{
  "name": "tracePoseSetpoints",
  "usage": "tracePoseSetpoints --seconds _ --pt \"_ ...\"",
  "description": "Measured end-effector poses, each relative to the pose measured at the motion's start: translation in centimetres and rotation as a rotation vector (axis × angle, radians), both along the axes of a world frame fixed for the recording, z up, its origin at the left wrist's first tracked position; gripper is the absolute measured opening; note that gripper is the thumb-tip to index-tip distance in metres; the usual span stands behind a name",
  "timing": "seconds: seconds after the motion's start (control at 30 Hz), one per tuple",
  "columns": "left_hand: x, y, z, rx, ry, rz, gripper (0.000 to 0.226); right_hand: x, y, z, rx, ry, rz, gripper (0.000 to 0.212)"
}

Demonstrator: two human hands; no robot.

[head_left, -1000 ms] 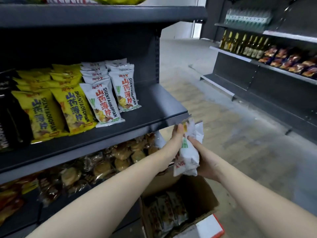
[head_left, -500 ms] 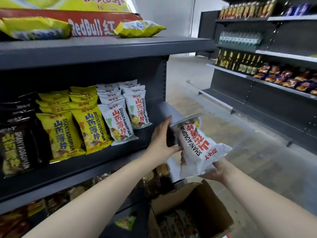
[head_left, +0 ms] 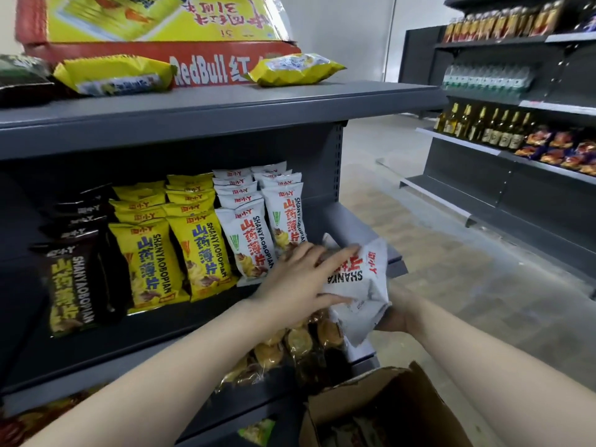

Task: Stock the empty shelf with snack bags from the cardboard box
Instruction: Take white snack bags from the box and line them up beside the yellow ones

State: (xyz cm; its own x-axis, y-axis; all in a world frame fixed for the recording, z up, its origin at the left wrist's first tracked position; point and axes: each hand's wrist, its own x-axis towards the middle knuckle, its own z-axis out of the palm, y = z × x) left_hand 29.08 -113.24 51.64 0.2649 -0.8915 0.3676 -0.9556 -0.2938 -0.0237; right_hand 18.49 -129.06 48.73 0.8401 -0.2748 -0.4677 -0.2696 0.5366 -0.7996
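Nearest, the cardboard box (head_left: 387,411) stands open. Above it the right hand (head_left: 398,316) supports the white snack bag (head_left: 367,285) from below, its fingers hidden. The left hand (head_left: 300,282) presses the bag's face, fingers spread wide. The bag overhangs the shelf's (head_left: 351,221) front right corner, where bare shelf lies beside the white bag rows (head_left: 258,221).

White snack bag (head_left: 367,285), red and black lettering; grey shelf (head_left: 350,221); brown cardboard box (head_left: 403,408).
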Motion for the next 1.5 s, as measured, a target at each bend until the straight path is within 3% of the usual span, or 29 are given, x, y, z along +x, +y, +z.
tracePoseSetpoints --seconds 0.03,0.27,0.4,0.5,0.6,0.67,0.77,0.93,1.03,1.23,1.4,1.5 --pt "-0.2 0.0 -0.2 -0.058 0.089 0.067 0.076 0.5 0.4 0.5 0.034 -0.086 0.057 0.035" --pt "0.7 -3.7 -0.5 -0.590 0.810 0.441 0.056 4.6 -2.0 1.4 0.162 -0.162 0.129 0.045" --pt "1.4 -6.8 0.0 -0.454 1.019 0.504 0.066 6.1 -2.9 3.1 0.000 -0.258 0.337 0.051" --pt "1.6 -8.3 1.1 -0.460 1.165 0.418 0.059 7.2 -3.9 2.8 -0.197 -0.275 0.343 0.076" --pt "2.0 -8.5 1.2 -0.436 1.210 0.350 0.050 8.1 -5.0 2.3 -0.260 -0.347 0.336 0.053" --pt "1.9 -8.1 0.7 -0.471 1.193 0.286 0.052 8.7 -5.9 2.5 -0.216 -0.340 0.324 0.042" --pt "1.8 -7.3 -0.1 -0.613 1.124 0.269 0.079 9.5 -6.7 2.7 -0.065 -0.334 0.438 0.041" --pt "2.4 -7.0 -2.0 -0.567 1.148 0.257 0.104 11.3 -6.1 2.2 0.031 -0.274 0.471 0.048" --pt "3.2 -6.9 -2.8 -0.500 1.037 0.403 0.120 12.2 -5.7 1.9 -0.032 -0.302 0.435 0.045" --pt "4.1 -8.2 -3.6 -0.404 0.428 0.756 0.127 13.8 -6.1 1.7 -0.341 -0.441 0.199 0.031" --pt "4.5 -10.2 -4.6 -0.443 0.349 0.994 0.112 14.2 -6.6 1.5 -0.571 -0.605 -0.009 0.017" --pt "4.9 -11.3 -5.1 -0.475 0.213 1.104 0.103 15.0 -6.5 0.6 -0.621 -0.576 -0.004 0.030"
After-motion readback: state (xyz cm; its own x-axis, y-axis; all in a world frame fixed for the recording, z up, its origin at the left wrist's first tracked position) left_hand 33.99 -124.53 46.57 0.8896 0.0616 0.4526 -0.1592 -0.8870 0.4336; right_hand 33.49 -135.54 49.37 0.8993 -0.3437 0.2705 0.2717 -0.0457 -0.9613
